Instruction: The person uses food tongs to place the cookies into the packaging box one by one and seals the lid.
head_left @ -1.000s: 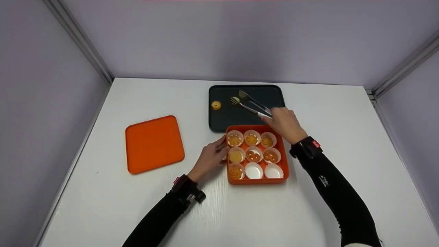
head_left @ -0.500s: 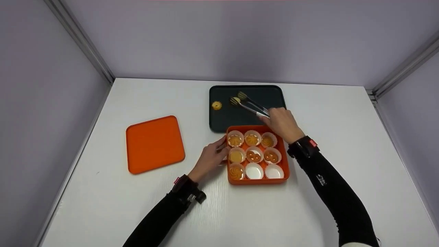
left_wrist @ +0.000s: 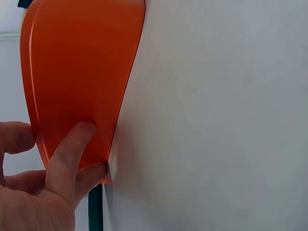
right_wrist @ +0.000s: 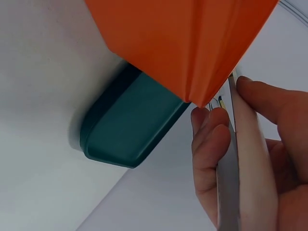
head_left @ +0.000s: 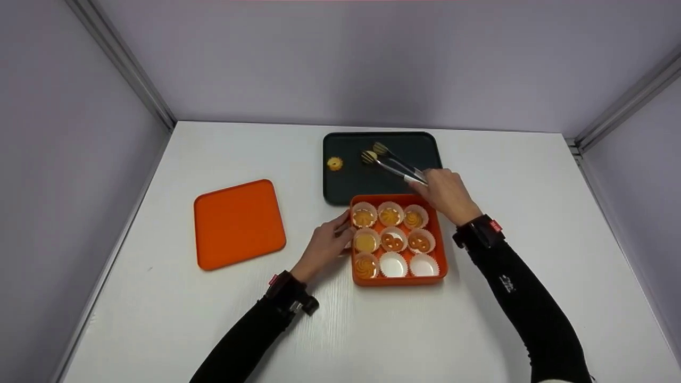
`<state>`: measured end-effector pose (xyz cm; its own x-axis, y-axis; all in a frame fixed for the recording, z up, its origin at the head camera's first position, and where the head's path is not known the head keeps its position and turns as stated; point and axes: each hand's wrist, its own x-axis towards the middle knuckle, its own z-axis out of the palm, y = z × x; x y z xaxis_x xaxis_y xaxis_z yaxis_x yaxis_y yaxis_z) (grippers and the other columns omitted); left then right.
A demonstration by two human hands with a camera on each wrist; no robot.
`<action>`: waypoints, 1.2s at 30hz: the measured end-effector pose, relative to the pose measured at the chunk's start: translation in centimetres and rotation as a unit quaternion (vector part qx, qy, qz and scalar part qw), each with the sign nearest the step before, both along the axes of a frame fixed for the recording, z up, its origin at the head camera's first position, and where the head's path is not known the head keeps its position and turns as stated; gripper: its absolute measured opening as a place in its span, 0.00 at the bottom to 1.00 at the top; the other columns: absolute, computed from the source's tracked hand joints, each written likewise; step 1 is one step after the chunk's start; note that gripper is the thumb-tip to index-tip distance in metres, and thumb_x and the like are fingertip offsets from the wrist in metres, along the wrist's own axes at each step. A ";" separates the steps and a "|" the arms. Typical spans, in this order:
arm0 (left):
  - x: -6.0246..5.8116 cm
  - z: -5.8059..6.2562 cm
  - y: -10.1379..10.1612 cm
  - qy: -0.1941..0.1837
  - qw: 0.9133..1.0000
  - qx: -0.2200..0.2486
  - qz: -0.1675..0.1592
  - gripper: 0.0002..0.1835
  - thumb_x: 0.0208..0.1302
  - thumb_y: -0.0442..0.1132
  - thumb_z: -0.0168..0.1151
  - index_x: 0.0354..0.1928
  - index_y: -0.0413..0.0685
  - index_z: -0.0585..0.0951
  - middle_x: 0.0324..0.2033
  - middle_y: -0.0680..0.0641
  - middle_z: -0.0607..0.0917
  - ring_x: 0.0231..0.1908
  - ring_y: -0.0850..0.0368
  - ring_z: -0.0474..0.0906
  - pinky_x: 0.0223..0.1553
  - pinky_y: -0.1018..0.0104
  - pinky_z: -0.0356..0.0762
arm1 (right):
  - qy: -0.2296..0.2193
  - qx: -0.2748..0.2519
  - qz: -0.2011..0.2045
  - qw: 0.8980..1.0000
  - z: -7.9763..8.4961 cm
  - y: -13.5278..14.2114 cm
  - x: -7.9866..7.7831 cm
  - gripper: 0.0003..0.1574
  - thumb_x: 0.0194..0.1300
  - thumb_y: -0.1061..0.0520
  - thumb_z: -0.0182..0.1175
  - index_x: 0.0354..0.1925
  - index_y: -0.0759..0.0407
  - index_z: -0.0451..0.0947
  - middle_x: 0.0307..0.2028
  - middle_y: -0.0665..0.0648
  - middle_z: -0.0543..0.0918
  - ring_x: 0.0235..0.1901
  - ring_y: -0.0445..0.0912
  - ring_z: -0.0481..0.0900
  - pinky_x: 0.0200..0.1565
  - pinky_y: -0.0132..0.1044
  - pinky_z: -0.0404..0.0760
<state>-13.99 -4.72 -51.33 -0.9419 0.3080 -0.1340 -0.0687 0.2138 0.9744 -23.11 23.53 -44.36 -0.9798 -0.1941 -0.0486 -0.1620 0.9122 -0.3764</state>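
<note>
My left hand (head_left: 331, 242) rests its fingers against the left wall of an orange box (left_wrist: 82, 62), with fingertips at the rim and on the outer side. Paper cups fill the box; several hold cookies such as a swirl cookie (head_left: 365, 267) and a pretzel (head_left: 392, 243), while two front cups (head_left: 393, 265) are bare inside. My right hand (head_left: 448, 194) grips tongs (head_left: 396, 167) by their pale handles (right_wrist: 252, 168). Their slotted heads are spread over the dark green tray (head_left: 340, 186), with a small round cookie (head_left: 372, 155) between them, partly hidden.
Another cookie (head_left: 334, 164), ring-shaped, lies near the tray's left side. An orange square lid (head_left: 239, 223) lies flat on the white table (head_left: 159, 314) to the left. Walls enclose the table at the back and both sides.
My right hand has shifted slightly left, then back to the right with the tongs. The small cookie between the heads sits a touch further right. My left hand and the box stay put.
</note>
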 end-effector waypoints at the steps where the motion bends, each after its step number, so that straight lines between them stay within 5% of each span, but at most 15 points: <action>1: 0.0 0.0 0.0 0.000 1.000 0.001 0.000 0.31 0.79 0.41 0.54 0.79 0.44 0.62 0.68 0.39 0.76 0.59 0.46 0.82 0.45 0.59 0.88 | 0.001 0.001 0.001 1.000 0.0 0.1 0.0 0.22 0.75 0.46 0.63 0.38 0.66 0.83 0.25 0.60 0.79 0.26 0.53 0.79 0.32 0.42 0.84; 19: -0.3 -0.1 -0.1 -0.006 1.000 0.006 0.003 0.32 0.78 0.40 0.55 0.79 0.42 0.62 0.67 0.38 0.76 0.61 0.44 0.80 0.43 0.56 0.89 | 0.009 -0.009 0.017 1.000 0.1 1.4 0.9 0.20 0.74 0.49 0.64 0.38 0.67 0.82 0.24 0.60 0.78 0.23 0.52 0.76 0.26 0.39 0.77; 36: -0.4 -0.1 -0.1 0.002 1.000 -0.008 -0.004 0.32 0.78 0.41 0.54 0.79 0.43 0.61 0.68 0.39 0.77 0.61 0.45 0.81 0.43 0.57 0.89 | -0.018 -0.013 -0.005 1.000 -0.3 2.1 0.9 0.21 0.74 0.48 0.64 0.43 0.67 0.83 0.29 0.62 0.81 0.28 0.54 0.78 0.32 0.41 0.79</action>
